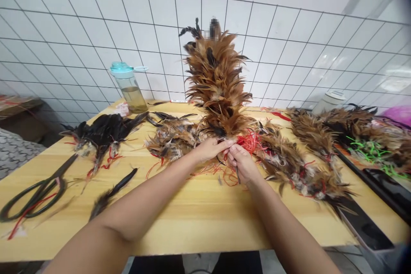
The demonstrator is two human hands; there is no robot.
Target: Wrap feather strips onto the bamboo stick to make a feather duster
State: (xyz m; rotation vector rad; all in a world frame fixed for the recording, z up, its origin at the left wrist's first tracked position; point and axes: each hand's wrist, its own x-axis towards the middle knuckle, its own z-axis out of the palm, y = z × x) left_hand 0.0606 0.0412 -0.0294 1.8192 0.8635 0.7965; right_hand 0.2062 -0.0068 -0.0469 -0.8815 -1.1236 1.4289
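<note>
A tall brown feather duster (218, 81) stands upright at the middle of the table, its plumes spread in layers and its lower end at my fingers. My left hand (210, 150) is closed at that lower end, thumb and fingers pinched together. Against its fingertips my right hand (242, 162) is also closed, and a thin dark stick (238, 175) pokes out below it. Whether the stick belongs to the duster I cannot tell. Red plastic strings (248, 142) lie bunched just behind my right hand. Brown feather bundles (175, 139) lie to the left of the duster.
Large scissors (38, 195) and black feathers (105, 132) lie at left, near a bottle (131, 90) with a blue lid. More red-tied brown feathers (298, 167) spread at right, beside a phone (367, 224). A wire grid (160, 43) stands behind the wooden table (199, 222).
</note>
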